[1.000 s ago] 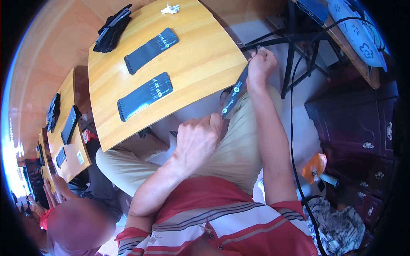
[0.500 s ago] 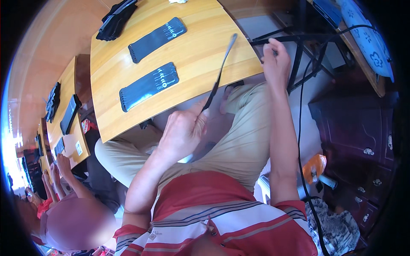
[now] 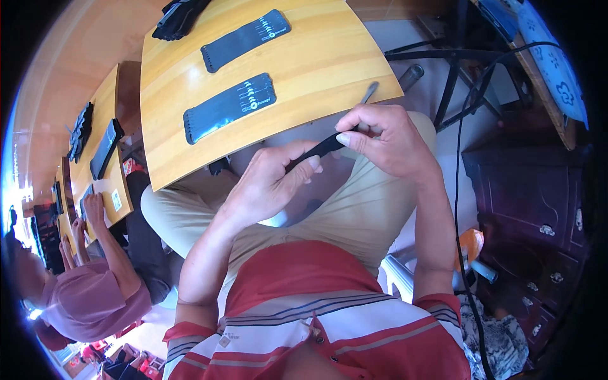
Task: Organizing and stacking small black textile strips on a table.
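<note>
A narrow black strap [image 3: 324, 148] is held over my lap, close to the near edge of the wooden table [image 3: 316, 82]. My left hand [image 3: 266, 180] pinches its lower end between thumb and fingers. Farther up, my right hand [image 3: 389, 136] is closed on it, thumb and forefinger pressed together. A thin tail with a grey rounded end [image 3: 372, 88] sticks out beyond the right hand, over the table's corner. On the table lie two flat black packs with white print, a nearer one [image 3: 215, 115] and a farther one [image 3: 231, 49].
A dark bundle of strips [image 3: 179, 20] lies at the table's far left. Another person [image 3: 95, 288] sits at a neighbouring table [image 3: 126, 190] on the left. A black cable [image 3: 457, 190] hangs on my right, near a dark wooden cabinet [image 3: 519, 190].
My right hand has come down and left from beside the table and now grips the strap. The strap, earlier held up by the left hand alone, is now between both hands.
</note>
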`<move>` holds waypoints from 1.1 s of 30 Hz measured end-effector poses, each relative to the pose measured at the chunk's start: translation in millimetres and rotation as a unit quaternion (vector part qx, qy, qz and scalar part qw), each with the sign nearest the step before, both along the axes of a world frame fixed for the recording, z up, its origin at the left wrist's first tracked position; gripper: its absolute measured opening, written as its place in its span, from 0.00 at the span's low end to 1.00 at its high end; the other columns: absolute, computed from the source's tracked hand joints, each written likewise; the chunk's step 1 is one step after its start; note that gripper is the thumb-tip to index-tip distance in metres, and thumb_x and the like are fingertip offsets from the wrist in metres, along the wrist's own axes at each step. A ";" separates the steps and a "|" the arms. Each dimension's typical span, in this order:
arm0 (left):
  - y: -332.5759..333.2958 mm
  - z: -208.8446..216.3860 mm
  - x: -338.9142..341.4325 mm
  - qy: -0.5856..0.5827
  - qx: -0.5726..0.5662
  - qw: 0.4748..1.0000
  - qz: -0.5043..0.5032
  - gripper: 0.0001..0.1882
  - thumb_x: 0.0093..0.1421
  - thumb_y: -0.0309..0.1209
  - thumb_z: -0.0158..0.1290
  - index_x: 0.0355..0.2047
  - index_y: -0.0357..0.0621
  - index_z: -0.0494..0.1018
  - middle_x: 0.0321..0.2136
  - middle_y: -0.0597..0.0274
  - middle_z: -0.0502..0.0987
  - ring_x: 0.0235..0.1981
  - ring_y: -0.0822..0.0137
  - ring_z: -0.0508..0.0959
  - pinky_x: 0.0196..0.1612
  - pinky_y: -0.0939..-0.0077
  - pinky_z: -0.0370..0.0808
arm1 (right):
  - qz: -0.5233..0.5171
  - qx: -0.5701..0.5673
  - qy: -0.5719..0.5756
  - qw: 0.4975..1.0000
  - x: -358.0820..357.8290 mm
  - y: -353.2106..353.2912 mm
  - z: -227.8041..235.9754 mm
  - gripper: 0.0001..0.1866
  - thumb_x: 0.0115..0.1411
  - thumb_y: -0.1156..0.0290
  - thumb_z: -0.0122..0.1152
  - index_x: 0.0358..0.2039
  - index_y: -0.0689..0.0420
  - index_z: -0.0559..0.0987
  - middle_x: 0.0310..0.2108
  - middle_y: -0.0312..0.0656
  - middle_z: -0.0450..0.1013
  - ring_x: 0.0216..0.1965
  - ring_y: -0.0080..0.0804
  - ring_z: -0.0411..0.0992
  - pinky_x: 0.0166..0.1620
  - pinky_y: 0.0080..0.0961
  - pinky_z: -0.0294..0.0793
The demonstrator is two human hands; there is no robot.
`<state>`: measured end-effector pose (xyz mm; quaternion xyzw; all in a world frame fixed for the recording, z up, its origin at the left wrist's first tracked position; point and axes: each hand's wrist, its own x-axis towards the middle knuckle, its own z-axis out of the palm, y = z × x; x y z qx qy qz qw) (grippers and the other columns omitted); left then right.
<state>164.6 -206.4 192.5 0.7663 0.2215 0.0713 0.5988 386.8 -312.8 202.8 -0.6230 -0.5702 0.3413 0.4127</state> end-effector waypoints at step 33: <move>-2.0 -5.4 -3.9 0.002 -0.015 0.998 0.059 0.10 0.67 0.30 0.56 0.38 0.34 0.80 0.23 0.52 0.79 0.23 0.66 0.75 0.31 0.66 0.73 | 0.069 0.170 -0.266 0.946 -40.4 -10.5 -5.3 0.06 0.55 0.81 0.64 0.34 0.63 0.78 0.37 0.48 0.75 0.38 0.46 0.77 0.39 0.36 0.78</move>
